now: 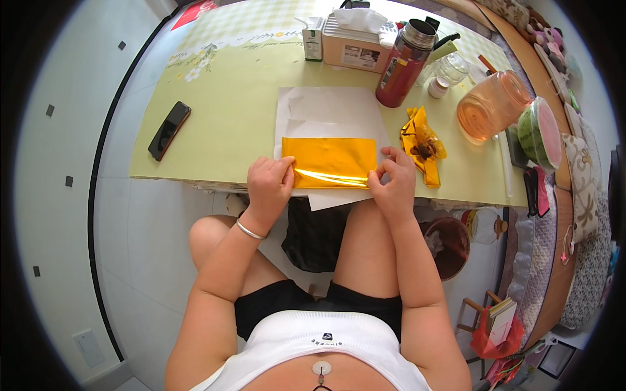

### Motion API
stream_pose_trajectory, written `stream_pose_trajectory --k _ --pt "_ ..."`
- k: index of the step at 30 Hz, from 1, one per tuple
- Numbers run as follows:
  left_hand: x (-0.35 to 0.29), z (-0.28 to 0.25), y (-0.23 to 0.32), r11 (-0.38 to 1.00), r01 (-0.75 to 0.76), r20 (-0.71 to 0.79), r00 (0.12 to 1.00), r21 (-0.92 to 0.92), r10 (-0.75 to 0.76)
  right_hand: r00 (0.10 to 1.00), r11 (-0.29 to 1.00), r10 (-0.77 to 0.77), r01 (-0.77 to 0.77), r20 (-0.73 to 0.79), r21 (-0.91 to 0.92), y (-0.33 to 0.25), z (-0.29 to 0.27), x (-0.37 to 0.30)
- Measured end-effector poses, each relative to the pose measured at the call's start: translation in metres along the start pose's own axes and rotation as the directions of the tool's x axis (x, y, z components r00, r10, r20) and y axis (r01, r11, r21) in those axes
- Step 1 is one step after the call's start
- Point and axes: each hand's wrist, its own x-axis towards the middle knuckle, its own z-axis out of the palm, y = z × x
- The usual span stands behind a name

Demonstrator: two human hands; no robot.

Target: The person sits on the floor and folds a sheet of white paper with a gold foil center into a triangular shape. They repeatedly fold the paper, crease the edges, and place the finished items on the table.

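Observation:
A flat, shiny gold foil sheet (331,155) lies on white paper (336,104) at the near edge of the table. My left hand (270,184) pinches the foil at its left side, fingers closed. At the foil's lower right corner, my right hand (394,186) pinches it between thumb and fingertips, the other fingers curled. A bright crease runs along the foil's near part between both hands. Just right of my right hand sits a crumpled gold wrapper (417,133) with something dark in it.
A black phone (169,131) lies at the left. Behind the paper stand a tissue box (355,49), a small carton (313,40) and a red thermos (405,65). Rightward are an orange-tinted jar (490,107) and a cut watermelon (540,133). A bin (450,247) stands below the table.

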Motion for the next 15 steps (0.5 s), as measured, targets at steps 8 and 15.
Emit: stream_pose_trajectory --k 8,15 --pt "-0.01 -0.004 0.005 0.906 0.279 0.012 0.957 -0.319 -0.291 0.999 0.999 -0.035 0.036 -0.018 0.021 0.006 0.003 0.004" --pt "-0.019 -0.003 -0.001 0.817 0.408 0.115 0.91 -0.406 -0.397 0.988 0.986 0.15 -0.147 -0.034 0.084 -0.013 -0.003 0.001"
